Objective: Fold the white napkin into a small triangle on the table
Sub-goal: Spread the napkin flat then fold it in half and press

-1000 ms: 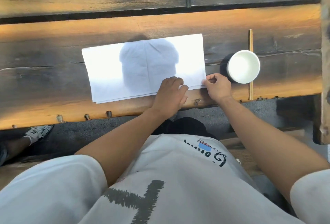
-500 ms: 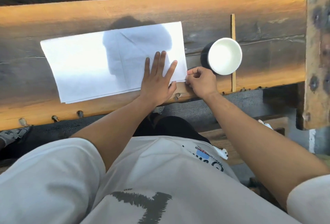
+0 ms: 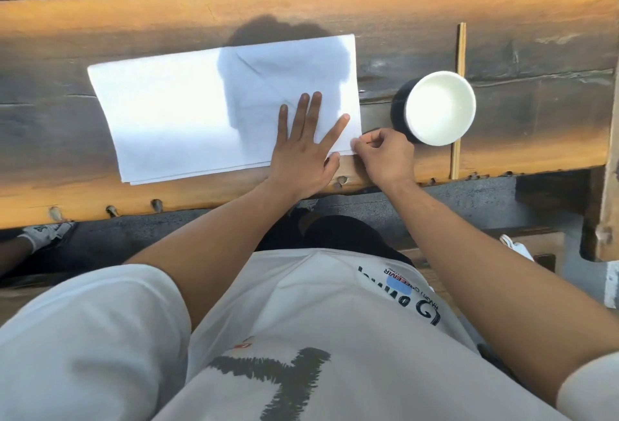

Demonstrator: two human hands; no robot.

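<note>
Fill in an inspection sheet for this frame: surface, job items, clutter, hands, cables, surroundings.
Surface: weathered wooden plank table, gaps between boards, knots and pegs along the near edge.
Job items: white napkin lies flat as a rectangle, layered edges at the near side; no triangle yet.
Clutter: white cup right of the napkin, apart from it; thin wooden stick behind and under the cup.
Hands: left hand flat, fingers spread, pressing the napkin's near right part; right hand pinching the near right corner.
Cables: nothing seen.
Surroundings: grey ground below; a shoe at the left; wooden post at the right edge.
</note>
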